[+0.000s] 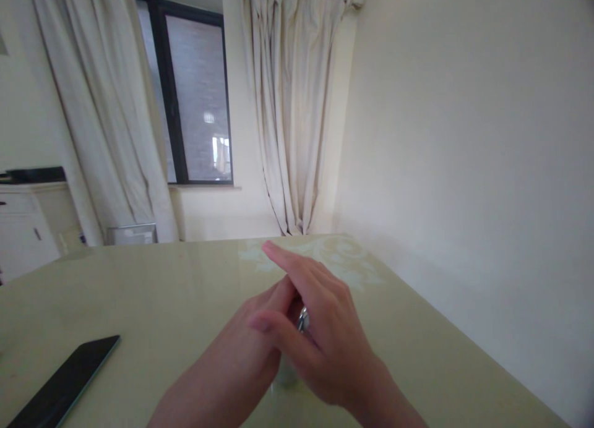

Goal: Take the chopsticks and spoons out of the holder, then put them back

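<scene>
Across the near half of the scene lies a pale glossy counter (139, 292) w/ a faint floral pattern at its far right corner. Beyond it, cream curtains (297, 106) flank a dark-framed window (195, 100); a white cabinet (23, 230) sits far left. A black phone (65, 385), screen dark, lies near left on the counter, well apart from both hands. No writing readable. Right hand (325, 335) lies over left hand (241, 360) near centre; right fingers (288, 261) stretched flat, close together. A small shiny metal piece (303, 320) shows between the hands; can't tell what it is, nor how the left fingers are set.
</scene>
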`<act>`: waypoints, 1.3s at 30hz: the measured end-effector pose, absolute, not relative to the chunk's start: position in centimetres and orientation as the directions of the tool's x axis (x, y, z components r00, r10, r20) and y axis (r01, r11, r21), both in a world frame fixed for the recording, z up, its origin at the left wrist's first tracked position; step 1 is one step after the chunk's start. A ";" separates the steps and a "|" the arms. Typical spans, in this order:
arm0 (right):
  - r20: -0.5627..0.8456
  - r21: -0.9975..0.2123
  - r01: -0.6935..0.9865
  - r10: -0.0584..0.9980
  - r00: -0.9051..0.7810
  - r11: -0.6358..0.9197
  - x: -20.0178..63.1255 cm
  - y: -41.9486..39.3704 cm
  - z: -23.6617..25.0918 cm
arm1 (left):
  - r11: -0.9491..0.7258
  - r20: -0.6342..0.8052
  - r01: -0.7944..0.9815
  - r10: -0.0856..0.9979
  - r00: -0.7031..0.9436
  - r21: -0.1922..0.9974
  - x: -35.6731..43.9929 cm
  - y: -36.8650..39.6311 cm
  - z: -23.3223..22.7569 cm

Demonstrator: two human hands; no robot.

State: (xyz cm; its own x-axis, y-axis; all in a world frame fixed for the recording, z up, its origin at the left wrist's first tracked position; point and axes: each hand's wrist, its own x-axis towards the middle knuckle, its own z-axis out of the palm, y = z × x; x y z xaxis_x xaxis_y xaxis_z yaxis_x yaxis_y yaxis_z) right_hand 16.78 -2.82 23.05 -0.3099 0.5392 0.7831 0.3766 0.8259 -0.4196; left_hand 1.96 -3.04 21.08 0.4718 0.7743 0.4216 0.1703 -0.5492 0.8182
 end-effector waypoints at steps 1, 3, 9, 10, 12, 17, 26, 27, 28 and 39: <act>0.766 -0.429 0.382 0.554 -0.326 0.819 16.6 -2.6 22.9 | -0.546 0.419 0.173 0.778 0.469 0.820 1.9 -2.9 20.9; 0.753 -0.441 0.390 0.570 -0.330 0.808 16.5 -2.2 22.7 | -0.552 0.430 0.179 0.780 0.454 0.814 1.8 -2.7 20.7; 0.780 -0.421 0.369 0.538 -0.320 0.829 16.5 -1.4 22.2 | -0.544 0.450 0.127 0.786 0.424 0.829 1.9 -2.1 20.3; 0.756 -0.441 0.346 0.551 -0.354 0.828 16.6 -1.3 22.1 | -0.539 0.449 0.122 0.788 0.421 0.833 1.9 -1.9 20.2; 0.717 -0.512 0.298 0.592 -0.368 0.806 16.8 -0.9 21.9 | -0.555 0.466 0.133 0.787 0.404 0.822 1.8 -1.5 20.2; 0.552 -0.727 0.212 0.739 -0.386 0.654 16.7 0.5 20.8 | -0.574 0.568 0.073 0.818 0.093 0.816 0.9 0.0 20.9; 0.215 -0.821 0.313 0.766 -0.606 0.478 13.3 0.0 19.3 | -0.476 0.313 -0.479 0.869 -0.383 0.737 -1.0 -0.1 22.7; 0.206 -0.854 0.265 0.760 -0.617 0.447 13.4 -0.1 19.4 | -0.463 0.305 -0.501 0.879 -0.367 0.732 -1.0 -0.2 22.8; 0.198 -0.887 0.213 0.754 -0.626 0.409 13.6 0.0 19.5 | -0.443 0.303 -0.522 0.892 -0.335 0.729 -1.0 -0.2 22.9; 0.136 -0.980 -0.198 0.690 -0.711 -0.010 12.4 1.1 17.8 | -0.270 0.275 -0.473 0.960 -0.061 0.839 -0.5 -0.4 22.3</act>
State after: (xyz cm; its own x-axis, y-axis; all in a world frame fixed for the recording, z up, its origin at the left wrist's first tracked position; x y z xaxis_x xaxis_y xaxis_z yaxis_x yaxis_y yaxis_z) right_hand 12.40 1.08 17.76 -0.7113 0.6895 0.1365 -0.1981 -0.0103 -0.9801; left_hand -0.49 -0.44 22.25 -0.0607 0.9597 0.2745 -0.4728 -0.2698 0.8388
